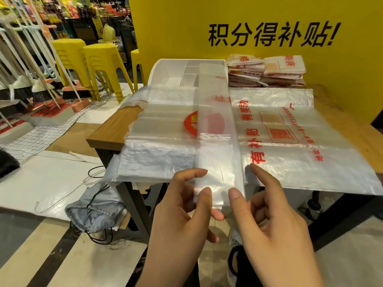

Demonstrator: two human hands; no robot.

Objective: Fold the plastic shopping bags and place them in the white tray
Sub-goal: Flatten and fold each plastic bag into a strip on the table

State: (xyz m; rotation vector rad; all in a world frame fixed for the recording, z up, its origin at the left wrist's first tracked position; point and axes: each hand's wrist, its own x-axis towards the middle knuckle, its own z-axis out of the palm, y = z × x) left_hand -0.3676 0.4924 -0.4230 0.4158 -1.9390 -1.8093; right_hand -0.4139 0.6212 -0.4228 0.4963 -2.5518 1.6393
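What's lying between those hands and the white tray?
In the head view, a folded strip, pinched by the left hand and right hand, runs to the tray over flat bags.

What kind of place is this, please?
Probably a supermarket or shop: stocked shelves behind, brooms and stacked yellow stools on display, and printed plastic bags on a wooden table.

We are in a supermarket: stocked shelves (103, 7) of packaged goods line the far aisle, brooms (75, 93) stand in a display rack (20, 27), yellow plastic stools (101, 63) sit stacked, and printed plastic shopping bags (267, 73) lie piled against a yellow wall (176, 27) bearing a bold slogan (271, 34).
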